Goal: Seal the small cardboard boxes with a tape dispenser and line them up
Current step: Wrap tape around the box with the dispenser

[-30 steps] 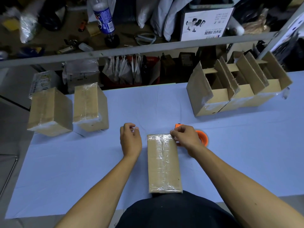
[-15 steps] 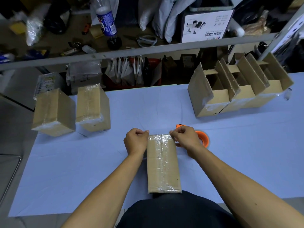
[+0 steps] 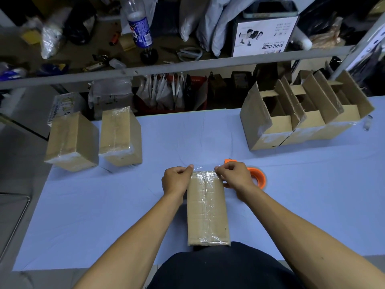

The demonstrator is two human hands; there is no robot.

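A small cardboard box (image 3: 207, 213) lies lengthwise on the pale blue table (image 3: 104, 205) right in front of me, with clear tape along its top. At the box's far end my left hand (image 3: 176, 180) and my right hand (image 3: 234, 176) each pinch one end of a strip of clear tape (image 3: 204, 168) stretched across that edge. The orange tape dispenser (image 3: 257, 177) rests on the table just behind my right hand, partly hidden by it. Two taped boxes stand side by side at the far left, one (image 3: 71, 140) beside the other (image 3: 120, 135).
Several open cardboard boxes (image 3: 300, 122) with raised flaps stand in a row at the back right. Beyond the table's far edge a grey rail (image 3: 187, 66) fronts a cluttered shelf with a plastic bottle (image 3: 139, 30) and a printed carton (image 3: 264, 36).
My left hand has moved right from beside the box to its far left corner and closed on the tape. My right hand has stayed at the far right corner.
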